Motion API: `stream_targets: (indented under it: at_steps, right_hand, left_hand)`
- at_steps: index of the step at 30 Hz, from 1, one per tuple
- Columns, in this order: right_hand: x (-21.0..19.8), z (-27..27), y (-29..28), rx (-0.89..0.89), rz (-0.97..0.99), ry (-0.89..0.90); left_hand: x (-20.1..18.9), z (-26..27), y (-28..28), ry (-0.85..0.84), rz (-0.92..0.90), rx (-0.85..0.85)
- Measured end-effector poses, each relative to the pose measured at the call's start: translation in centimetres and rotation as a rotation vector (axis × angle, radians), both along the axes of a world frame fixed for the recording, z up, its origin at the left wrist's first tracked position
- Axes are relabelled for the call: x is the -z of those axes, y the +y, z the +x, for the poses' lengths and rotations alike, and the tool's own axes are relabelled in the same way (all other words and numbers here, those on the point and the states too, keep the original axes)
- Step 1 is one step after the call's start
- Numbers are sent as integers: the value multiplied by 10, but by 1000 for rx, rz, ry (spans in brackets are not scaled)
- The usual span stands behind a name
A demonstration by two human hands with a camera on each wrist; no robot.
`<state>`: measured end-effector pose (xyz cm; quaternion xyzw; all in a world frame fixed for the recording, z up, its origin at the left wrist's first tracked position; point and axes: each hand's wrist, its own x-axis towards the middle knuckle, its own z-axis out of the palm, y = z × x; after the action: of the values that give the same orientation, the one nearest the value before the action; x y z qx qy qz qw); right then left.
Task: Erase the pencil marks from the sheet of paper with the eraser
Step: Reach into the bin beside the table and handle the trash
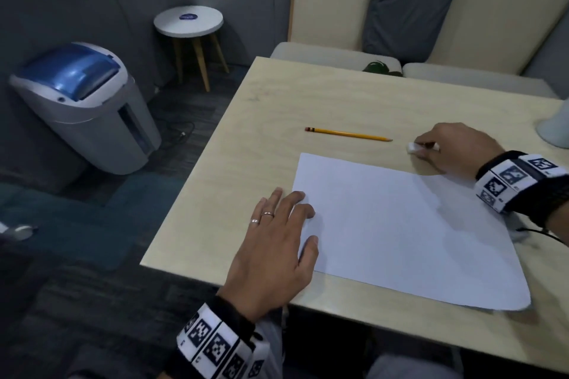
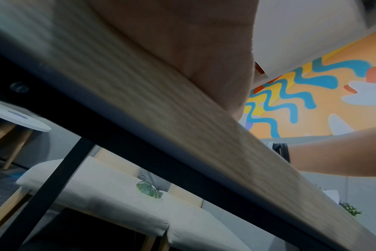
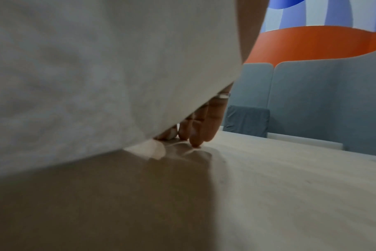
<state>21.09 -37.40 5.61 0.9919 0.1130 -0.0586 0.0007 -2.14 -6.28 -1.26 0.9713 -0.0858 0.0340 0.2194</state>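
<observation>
Eraser pinched off the paper's far right corner

The right hand (image 1: 452, 148) pinches the eraser (image 1: 412, 148) on the table (image 1: 246, 132), beside the sheet of paper (image 1: 400, 224). The left hand (image 1: 274, 249) lies spread, fingers flat on the sheet's near-left edge.

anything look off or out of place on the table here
Only small things. The sheet of paper lies askew to the table, and its near right corner hangs over the table's front edge. No pencil marks show on it in the head view. The pencil lies loose beyond it.

Marker-patterned wristbands (image 1: 215, 348), two finger rings (image 1: 267, 214)
</observation>
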Motion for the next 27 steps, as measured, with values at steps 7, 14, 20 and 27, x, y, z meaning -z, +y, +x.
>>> stream_targets:
  at_steps: [7, 14, 20, 27]
  right_hand:
    - [-12, -94, -32, -114, 204, -487]
    - [2, -232, -13, -79, 509, -338]
    - [85, -239, -36, 41, 225, 12]
    - [93, -240, -36, 77, 369, -28]
  left_hand:
    - [5, 0, 0, -30, 20, -5]
    - [7, 0, -6, 18, 109, -26]
    - [1, -4, -7, 82, 241, 291]
    - [-73, 20, 164, 748, 507, -450]
